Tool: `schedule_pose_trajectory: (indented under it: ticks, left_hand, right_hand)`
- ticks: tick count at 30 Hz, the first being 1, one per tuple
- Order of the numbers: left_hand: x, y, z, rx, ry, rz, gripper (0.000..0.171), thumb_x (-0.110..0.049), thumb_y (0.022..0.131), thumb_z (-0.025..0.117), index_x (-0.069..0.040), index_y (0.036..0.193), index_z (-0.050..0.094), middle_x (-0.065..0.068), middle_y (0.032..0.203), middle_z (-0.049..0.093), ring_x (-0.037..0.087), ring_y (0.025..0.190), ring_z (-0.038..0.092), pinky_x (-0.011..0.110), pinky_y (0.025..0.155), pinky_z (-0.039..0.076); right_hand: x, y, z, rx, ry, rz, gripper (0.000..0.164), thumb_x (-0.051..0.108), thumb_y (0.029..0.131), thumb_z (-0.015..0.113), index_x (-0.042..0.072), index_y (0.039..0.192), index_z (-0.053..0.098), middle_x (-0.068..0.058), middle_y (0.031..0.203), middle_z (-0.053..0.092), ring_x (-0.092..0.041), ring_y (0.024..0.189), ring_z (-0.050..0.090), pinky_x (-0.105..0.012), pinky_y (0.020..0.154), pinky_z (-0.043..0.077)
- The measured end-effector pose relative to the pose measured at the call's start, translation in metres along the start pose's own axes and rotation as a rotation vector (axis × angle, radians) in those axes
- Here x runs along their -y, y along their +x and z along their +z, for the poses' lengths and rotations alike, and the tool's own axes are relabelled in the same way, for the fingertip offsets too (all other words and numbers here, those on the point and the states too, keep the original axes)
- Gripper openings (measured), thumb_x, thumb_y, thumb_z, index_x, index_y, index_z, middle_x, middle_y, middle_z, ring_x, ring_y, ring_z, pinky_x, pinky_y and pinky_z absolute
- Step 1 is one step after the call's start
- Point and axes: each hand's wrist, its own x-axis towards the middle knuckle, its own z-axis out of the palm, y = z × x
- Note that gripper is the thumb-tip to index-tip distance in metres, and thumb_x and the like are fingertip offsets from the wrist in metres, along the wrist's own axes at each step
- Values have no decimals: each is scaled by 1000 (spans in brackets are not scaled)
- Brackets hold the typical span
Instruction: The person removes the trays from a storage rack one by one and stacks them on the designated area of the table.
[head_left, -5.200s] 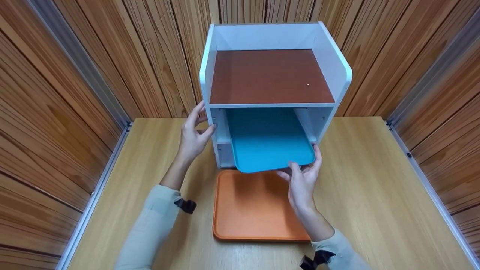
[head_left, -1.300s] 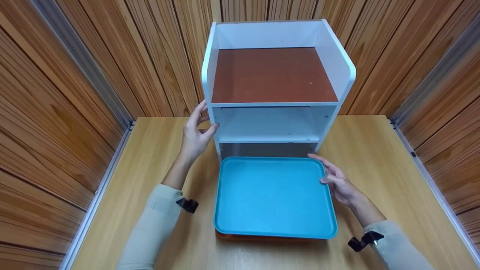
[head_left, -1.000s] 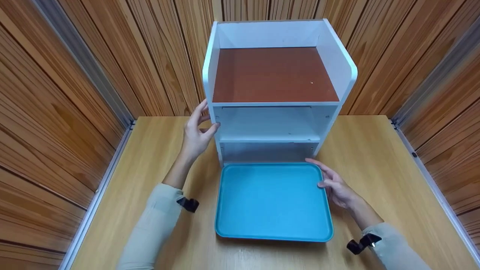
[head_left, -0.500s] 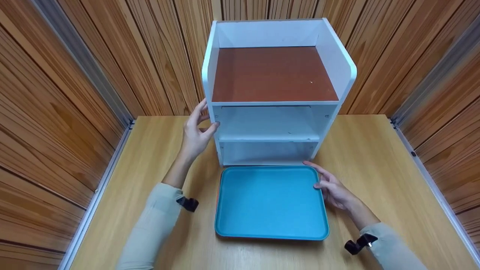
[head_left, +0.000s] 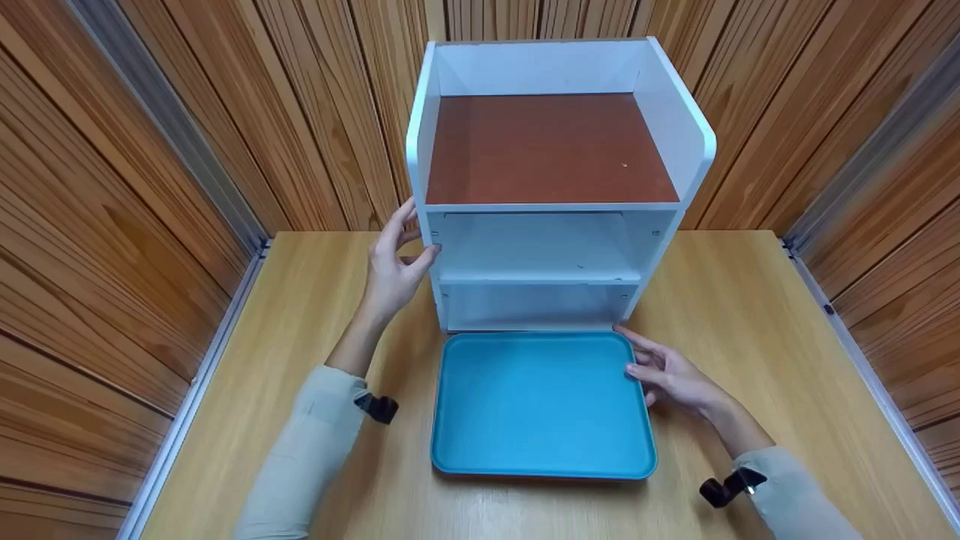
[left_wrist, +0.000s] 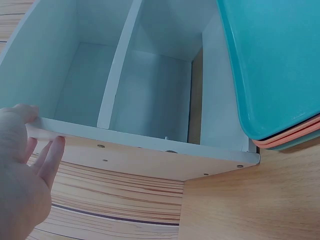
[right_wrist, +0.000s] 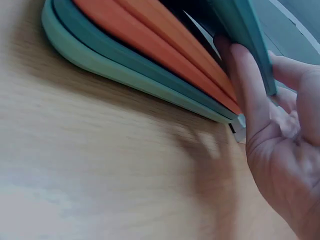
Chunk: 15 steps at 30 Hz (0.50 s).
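Note:
A blue tray (head_left: pixel 544 405) lies on top of a stack of trays in front of a small white shelf unit (head_left: pixel 538 282). My right hand (head_left: pixel 671 379) holds its right edge near the far corner, the thumb on the rim. In the right wrist view, my fingers pinch the top tray (right_wrist: pixel 240 30), with a dark gap between it and the orange trays (right_wrist: pixel 165 50) beneath. Under those come a teal and a pale green tray (right_wrist: pixel 125 75). My left hand (head_left: pixel 394 262) grips the unit's left side panel (left_wrist: pixel 150 142), thumb at the front edge and fingers on the outer face.
The unit has a brown top board (head_left: pixel 551 150) between raised white sides, and two compartments below. Wood-grain walls (head_left: pixel 120 247) with metal corner strips enclose the wooden table (head_left: pixel 750 337) behind and at both sides.
The blue tray has come forward out of the unit's upper compartment and down onto the orange tray, moved by my right hand. My left hand has kept its grip on the panel.

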Motion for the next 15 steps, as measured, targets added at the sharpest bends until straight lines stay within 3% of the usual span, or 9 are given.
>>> schedule_pose_trajectory:
  ticks: [4,8,10,15]
  left_hand:
    - [0,1,0,0,-1,0,75,0,104,76,-8,171,44,26,160,59,44,140,71,58,104,69]
    - [0,1,1,4,1,-7,74,-1,105,75,-9,172,44,27,160,59,43,141,71,58,105,69]
    - [0,0,1,7,3,-10,74,-2,105,75,-9,172,44,26,160,59,42,140,72,58,104,69]
    - [-1,1,0,1,9,-9,73,-2,106,74,-8,172,44,25,160,60,42,139,72,58,104,69]
  right_hand:
    - [8,1,-1,-35,-129,59,82,18,118,60,9,181,9,-7,154,66,-12,102,79,-23,67,65]
    - [14,4,2,-47,-212,73,81,19,117,62,7,181,12,-25,143,65,-12,85,76,-25,63,64]
    - [16,5,3,-51,-262,61,80,18,117,61,4,180,14,-24,127,67,-12,73,73,-25,60,63]
    - [21,10,10,-74,-419,59,74,16,117,58,-1,178,20,-3,76,59,-16,52,62,-28,53,59]
